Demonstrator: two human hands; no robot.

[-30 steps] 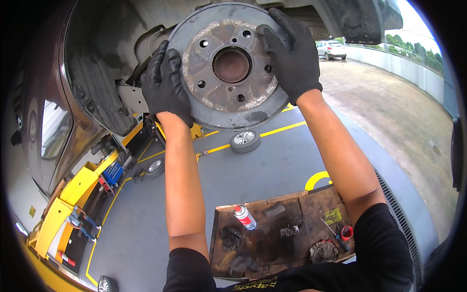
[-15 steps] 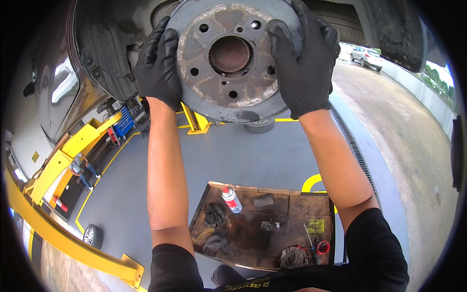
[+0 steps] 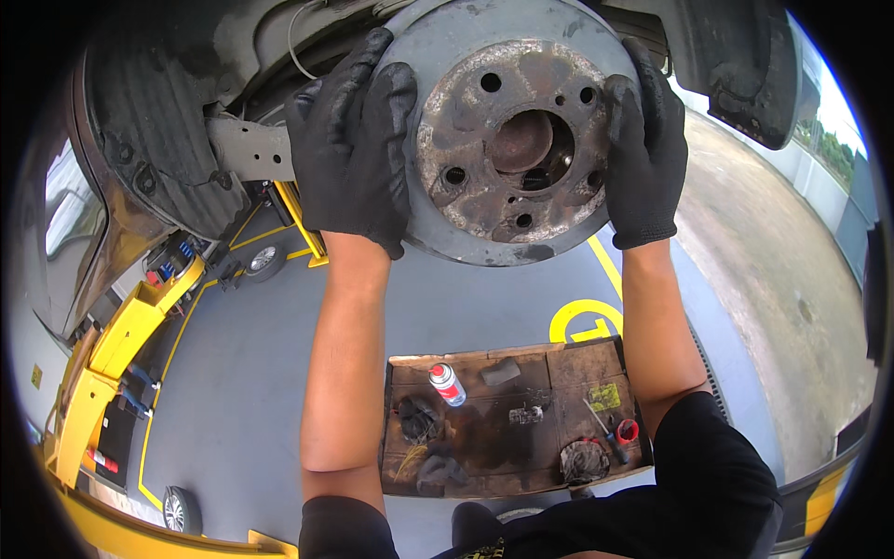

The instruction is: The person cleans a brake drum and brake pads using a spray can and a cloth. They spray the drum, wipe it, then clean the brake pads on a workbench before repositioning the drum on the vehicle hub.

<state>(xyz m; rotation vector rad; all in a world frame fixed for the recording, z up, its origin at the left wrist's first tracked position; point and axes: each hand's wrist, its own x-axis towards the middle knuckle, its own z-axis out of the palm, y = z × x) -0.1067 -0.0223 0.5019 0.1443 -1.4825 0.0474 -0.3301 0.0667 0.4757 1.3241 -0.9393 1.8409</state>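
Note:
A worn brake disc (image 3: pixel 466 121), grey at its rim and rusty on its centre face, is held up before me at the top of the view. My left hand (image 3: pixel 354 154), in a black glove, grips its left edge, thumb on the front. On the right edge my gloved right hand (image 3: pixel 649 154) closes around the rim, thumb also in front. Through the round centre hole shows the rusty hub (image 3: pixel 520 142), sitting off-centre to the left with a dark gap at its right. Several bolt holes ring the face; most of what lies behind the disc is hidden.
A raised car's wheel arch liner (image 3: pixel 154 121) surrounds the disc. Below stands a stained workbench top (image 3: pixel 484 438) with a spray can (image 3: pixel 447 384), black rags (image 3: pixel 419 419), a screwdriver (image 3: pixel 610 433) and a red cup (image 3: pixel 627 430). A yellow lift arm (image 3: pixel 121 340) runs along the left.
The disc, held in both hands, has shifted right relative to the hub, which now sits off-centre in the hole. My view has also turned, showing more of the wheel arch at left.

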